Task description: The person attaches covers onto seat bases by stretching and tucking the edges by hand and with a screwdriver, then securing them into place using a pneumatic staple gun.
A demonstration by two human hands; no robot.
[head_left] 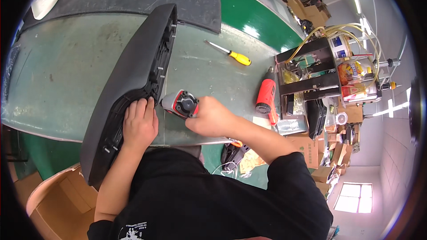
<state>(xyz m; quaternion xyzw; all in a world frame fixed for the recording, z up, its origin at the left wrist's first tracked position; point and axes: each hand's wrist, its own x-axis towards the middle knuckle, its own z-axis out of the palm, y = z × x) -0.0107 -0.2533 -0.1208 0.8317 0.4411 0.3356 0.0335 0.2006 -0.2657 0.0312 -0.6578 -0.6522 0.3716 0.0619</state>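
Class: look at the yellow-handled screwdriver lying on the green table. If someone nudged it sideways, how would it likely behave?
The screwdriver would probably roll: its handle looks rounded and it lies loose on the smooth table, touching nothing. It likely feels light and stiff, given its thin metal shaft. The thicker handle may make it swing in an arc rather than roll straight.

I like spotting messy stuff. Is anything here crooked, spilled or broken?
Nothing looks spilled or broken. The long black panel lies slanted and sticks out past the green table's near edge, steadied by the left hand. The right hand grips a red and grey power tool. A yellow screwdriver lies loose.
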